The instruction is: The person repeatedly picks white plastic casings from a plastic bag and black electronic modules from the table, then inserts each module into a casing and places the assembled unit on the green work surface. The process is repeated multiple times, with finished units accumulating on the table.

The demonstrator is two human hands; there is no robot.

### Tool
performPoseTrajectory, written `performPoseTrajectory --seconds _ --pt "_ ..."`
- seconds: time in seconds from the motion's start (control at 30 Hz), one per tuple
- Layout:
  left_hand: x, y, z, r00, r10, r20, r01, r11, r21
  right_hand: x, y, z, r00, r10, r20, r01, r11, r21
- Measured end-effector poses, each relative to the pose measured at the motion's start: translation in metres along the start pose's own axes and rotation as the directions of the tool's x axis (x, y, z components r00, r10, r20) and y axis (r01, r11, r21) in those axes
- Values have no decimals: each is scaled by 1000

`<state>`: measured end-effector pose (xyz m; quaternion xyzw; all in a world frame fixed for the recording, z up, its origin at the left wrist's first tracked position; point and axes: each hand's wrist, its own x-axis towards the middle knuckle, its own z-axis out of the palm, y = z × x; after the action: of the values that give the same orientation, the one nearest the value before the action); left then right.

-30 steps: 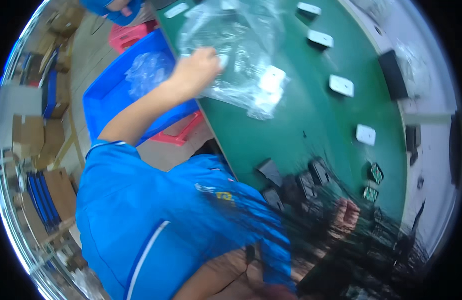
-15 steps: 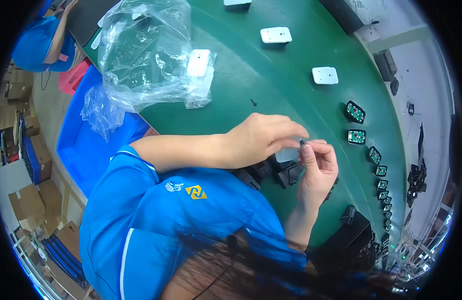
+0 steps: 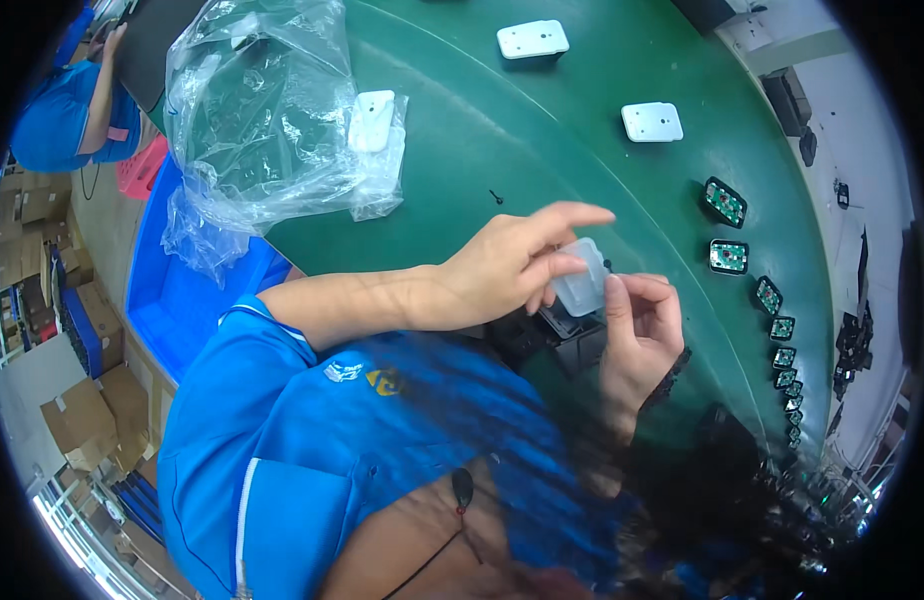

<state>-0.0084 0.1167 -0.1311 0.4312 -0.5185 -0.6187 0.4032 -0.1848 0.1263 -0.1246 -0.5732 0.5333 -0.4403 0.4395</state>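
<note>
Between my two hands is a small translucent white plastic cover [image 3: 582, 285], tilted toward me. My left hand [image 3: 517, 262] grips its left edge between thumb and curled fingers, with the index finger stretched out above. At the cover's right edge, the thumb and fingers of my right hand [image 3: 644, 330] pinch it. A tiny black piece [image 3: 608, 266] shows at that edge, by my right fingertips; its kind is too small to tell. Black plastic housings [image 3: 580, 352] lie just below the hands, partly hidden by my left hand and hair.
White rectangular covers [image 3: 653, 122] stand spaced along the green table [image 3: 442, 120]. A curved row of black housings with green circuit boards [image 3: 729, 257] follows on the right. Clear plastic bags [image 3: 272, 110], a small black cable piece [image 3: 496, 197] and a blue bin [image 3: 187, 310] are leftward. Another person [image 3: 67, 115] works far left.
The translucent cover has been raised and turned into fuller view between my hands. My left index finger has lifted away from my right fingertips. The view has shifted slightly.
</note>
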Motion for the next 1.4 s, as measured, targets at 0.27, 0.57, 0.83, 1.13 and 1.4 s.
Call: performPoseTrajectory --seconds 0.27,0.57,0.83,1.13,1.4 --pt "-3 -11 -2 991 -129 20 130 960 -250 -3 -2 9 986 -165 -21 153 949 -274" --pt "-8 -24 14 998 -54 -22 45 960 -276 -9 8 14 989 -113 -95 90 971 -223" --pt "-5 -18 15 968 217 -126 -224 974 -42 -11 6 21 990 24 -138 -27 999 -25" --pt "-12 -16 12 997 12 -70 -38 920 -389 1 -6 9 970 -231 -78 189 915 -356" --pt "-15 -17 6 999 4 -46 -16 963 -269 5 0 -1 978 171 117 -168 985 -37"
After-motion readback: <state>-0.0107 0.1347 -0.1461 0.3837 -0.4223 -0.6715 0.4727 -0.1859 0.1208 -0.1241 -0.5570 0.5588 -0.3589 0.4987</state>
